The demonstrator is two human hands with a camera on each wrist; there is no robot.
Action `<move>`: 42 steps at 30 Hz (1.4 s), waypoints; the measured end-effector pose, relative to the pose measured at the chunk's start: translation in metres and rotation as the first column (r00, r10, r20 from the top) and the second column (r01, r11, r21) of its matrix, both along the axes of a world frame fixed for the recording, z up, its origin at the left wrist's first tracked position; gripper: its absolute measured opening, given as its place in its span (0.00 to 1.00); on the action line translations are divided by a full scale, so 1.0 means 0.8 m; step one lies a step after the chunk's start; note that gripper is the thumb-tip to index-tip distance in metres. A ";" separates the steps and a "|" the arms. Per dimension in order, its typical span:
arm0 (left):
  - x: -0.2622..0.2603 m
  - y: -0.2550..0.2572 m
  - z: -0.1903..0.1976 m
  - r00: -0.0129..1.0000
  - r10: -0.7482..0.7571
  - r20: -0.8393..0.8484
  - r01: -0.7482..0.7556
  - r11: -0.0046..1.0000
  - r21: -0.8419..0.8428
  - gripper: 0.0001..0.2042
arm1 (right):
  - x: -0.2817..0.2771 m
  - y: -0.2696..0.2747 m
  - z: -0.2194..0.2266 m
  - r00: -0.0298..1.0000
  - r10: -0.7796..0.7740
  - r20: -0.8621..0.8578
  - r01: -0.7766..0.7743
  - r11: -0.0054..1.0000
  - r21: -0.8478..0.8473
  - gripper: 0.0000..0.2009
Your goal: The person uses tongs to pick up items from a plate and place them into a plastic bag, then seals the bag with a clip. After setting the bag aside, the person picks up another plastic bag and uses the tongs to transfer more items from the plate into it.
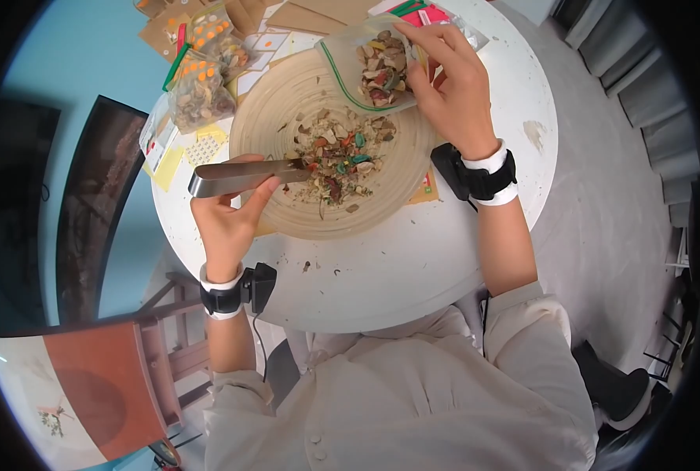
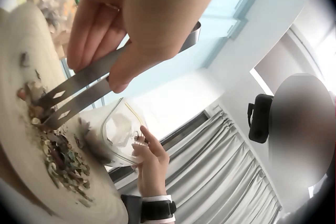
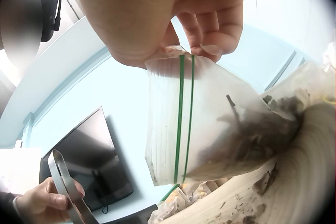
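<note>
My left hand (image 1: pixel 230 224) pinches a pair of metal tongs (image 1: pixel 236 177) between thumb and fingers. The tong tips reach into a heap of dried plant bits (image 1: pixel 338 161), mixed brown, red and teal, on a round wooden plate (image 1: pixel 263 110). In the left wrist view the tips sit at the edge of the heap, slightly apart. My right hand (image 1: pixel 458 90) pinches the top edge of a clear zip bag (image 3: pixel 220 124) with a green seal. Similar dried pieces fill its lower part, and the bag leans over the plate's far right side.
Filled zip bags (image 1: pixel 201 98) with orange dots stand at the table's back left, beside yellow sheets (image 1: pixel 165 166). Brown paper packets (image 1: pixel 307 17) and a pink package (image 1: pixel 436 14) lie at the back. Crumbs dot the white table (image 1: pixel 365 275) near its front edge.
</note>
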State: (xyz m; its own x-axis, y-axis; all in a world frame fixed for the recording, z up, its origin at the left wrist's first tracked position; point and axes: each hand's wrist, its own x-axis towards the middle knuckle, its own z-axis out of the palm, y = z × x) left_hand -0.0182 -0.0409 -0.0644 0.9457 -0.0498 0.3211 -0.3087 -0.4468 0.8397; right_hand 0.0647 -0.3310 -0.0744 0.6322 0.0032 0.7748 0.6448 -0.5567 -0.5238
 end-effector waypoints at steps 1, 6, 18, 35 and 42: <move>0.001 -0.001 0.000 1.000 0.001 0.007 -0.001 1.000 0.008 0.14 | 0.000 0.000 0.000 1.000 -0.007 -0.011 0.007 1.000 -0.003 0.22; 0.008 -0.005 0.014 0.998 0.029 0.051 -0.030 0.999 0.015 0.14 | 0.002 -0.001 -0.001 1.000 0.004 0.016 -0.004 1.000 0.008 0.22; 0.088 -0.095 0.069 0.944 -0.070 0.323 0.138 0.972 -0.191 0.18 | 0.001 -0.002 -0.002 0.998 -0.051 -0.044 0.052 0.998 0.024 0.19; 0.038 0.037 0.008 0.994 -0.075 -0.076 0.072 0.996 -0.045 0.16 | 0.003 0.000 -0.007 0.999 -0.032 -0.010 0.032 0.999 0.007 0.21; 0.039 0.035 -0.008 0.999 0.012 -0.049 -0.010 0.999 0.052 0.15 | 0.001 0.001 -0.004 0.999 -0.033 -0.012 0.033 0.999 -0.002 0.21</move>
State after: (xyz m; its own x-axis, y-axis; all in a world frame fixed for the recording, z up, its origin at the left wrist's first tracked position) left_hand 0.0127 -0.0127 -0.0710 0.9610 -0.0544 0.2711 -0.2620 -0.4930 0.8296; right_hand 0.0657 -0.3302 -0.0773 0.6412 -0.0167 0.7672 0.6196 -0.5786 -0.5305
